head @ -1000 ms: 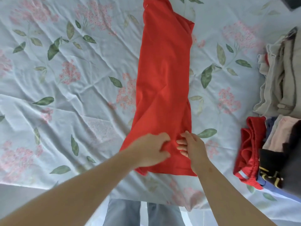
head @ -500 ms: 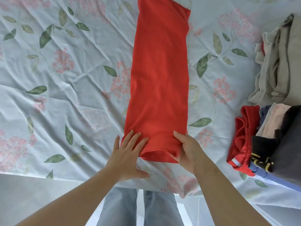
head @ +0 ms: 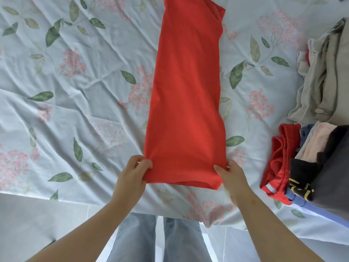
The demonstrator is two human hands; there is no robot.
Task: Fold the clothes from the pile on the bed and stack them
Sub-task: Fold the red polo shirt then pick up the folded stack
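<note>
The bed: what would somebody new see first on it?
A long bright red cloth lies down the middle of the flowery sheet. The left hand and the right hand pinch its two near corners. At the right edge sits a heap of clothes in red, beige and dark colours.

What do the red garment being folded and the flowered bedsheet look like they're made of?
Red garment: probably a soft cotton-like knit with a matte finish. It lies limp, with rounded folds and no shine.
Bedsheet: thin woven cloth, perhaps cotton or a blend, printed with leaves and pink flowers. It shows many fine, sharp creases. The exact fibre of either cannot be told.
</note>
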